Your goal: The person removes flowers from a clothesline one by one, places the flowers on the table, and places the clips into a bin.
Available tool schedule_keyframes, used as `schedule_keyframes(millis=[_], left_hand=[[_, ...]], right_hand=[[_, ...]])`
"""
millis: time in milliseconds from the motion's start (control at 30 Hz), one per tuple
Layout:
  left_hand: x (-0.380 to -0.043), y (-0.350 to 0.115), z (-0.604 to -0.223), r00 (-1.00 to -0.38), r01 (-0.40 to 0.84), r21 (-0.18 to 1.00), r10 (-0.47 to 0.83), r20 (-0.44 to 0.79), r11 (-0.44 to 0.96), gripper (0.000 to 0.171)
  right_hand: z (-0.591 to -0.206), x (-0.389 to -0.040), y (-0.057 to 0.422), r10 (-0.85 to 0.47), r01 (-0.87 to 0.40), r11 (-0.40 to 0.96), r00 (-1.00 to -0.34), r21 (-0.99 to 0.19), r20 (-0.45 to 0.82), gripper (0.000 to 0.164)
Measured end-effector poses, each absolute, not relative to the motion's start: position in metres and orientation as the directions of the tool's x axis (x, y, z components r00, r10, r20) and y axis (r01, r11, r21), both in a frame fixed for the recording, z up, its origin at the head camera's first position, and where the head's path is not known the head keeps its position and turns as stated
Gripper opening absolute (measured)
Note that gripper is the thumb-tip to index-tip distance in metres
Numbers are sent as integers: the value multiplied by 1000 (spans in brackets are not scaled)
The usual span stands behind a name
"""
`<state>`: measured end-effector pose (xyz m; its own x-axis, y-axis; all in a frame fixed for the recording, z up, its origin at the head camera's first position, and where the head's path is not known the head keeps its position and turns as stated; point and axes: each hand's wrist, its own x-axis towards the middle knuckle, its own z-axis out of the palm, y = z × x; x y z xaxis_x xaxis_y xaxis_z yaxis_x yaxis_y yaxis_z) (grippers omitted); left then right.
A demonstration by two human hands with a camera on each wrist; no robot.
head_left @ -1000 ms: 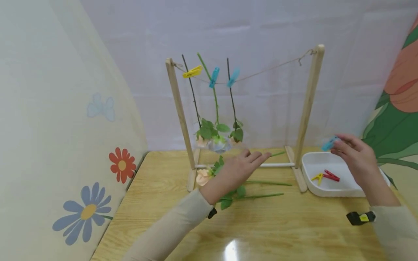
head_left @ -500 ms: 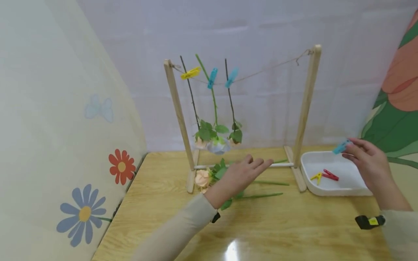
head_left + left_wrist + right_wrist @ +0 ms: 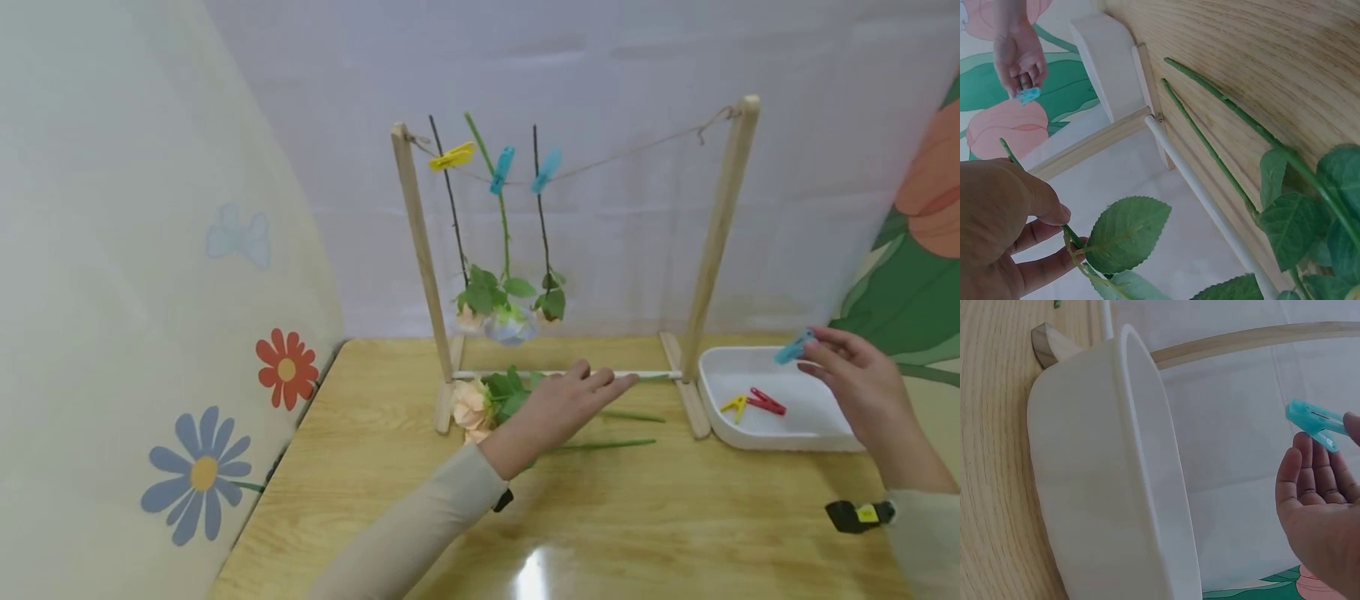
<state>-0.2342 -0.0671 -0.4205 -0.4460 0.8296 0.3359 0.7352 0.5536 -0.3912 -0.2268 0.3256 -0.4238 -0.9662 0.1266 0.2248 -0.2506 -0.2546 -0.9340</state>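
Observation:
My left hand pinches the green stem of a leafy flower between thumb and fingers, just above the table. Its bloom end is toward the left, among peach roses partly covered by my forearm. Two more green stems lie on the table beside it. Over the white tray, my right hand holds a light blue clothespin by its handles, thumb on one side and fingertips on the other. Several flowers hang upside down from a string, clipped by a yellow clothespin and two blue clothespins.
A wooden frame with a left post and right post carries the sagging string. A white bar joins its feet. The white tray at right holds a yellow clothespin and a red clothespin.
My right hand has moved right and slightly down with the blue clothespin, over the tray. My left hand has shifted slightly right, still holding the stem. The head view has tilted a little.

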Motion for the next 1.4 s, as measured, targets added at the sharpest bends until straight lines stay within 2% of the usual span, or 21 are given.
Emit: schedule_keyframes(millis=[200, 400, 600, 833, 933, 1167, 1400], left_hand=[[-236, -63, -427, -471, 717, -420, 831, 296, 556, 63], [-238, -59, -431, -474, 713, -421, 828, 299, 560, 65], [-237, -54, -434, -482, 710, -440, 835, 265, 549, 67], [-233, -50, -441, -526, 718, -423, 829, 189, 553, 80], [-232, -48, -445, -532, 710, -447, 830, 167, 545, 83], [-230, -45, -450, -517, 676, -530, 842, 155, 513, 75], [-229, -42, -453, -569, 685, -501, 818, 86, 529, 74]], right_hand=[[-430, -228, 330, 145, -208, -157, -972, -965, 186, 24], [-433, -228, 335, 162, -151, 73, -974, -986, 161, 26], [-436, -229, 340, 198, -67, 297, -972, -952, 130, 30], [-442, -229, 348, 227, 36, 517, -969, -855, 96, 63], [-444, -229, 349, 215, 44, 597, -971, -801, 107, 66], [-448, -230, 351, 184, 39, 705, -975, -709, 128, 64], [-450, -233, 355, 174, 42, 759, -975, -650, 140, 57]])
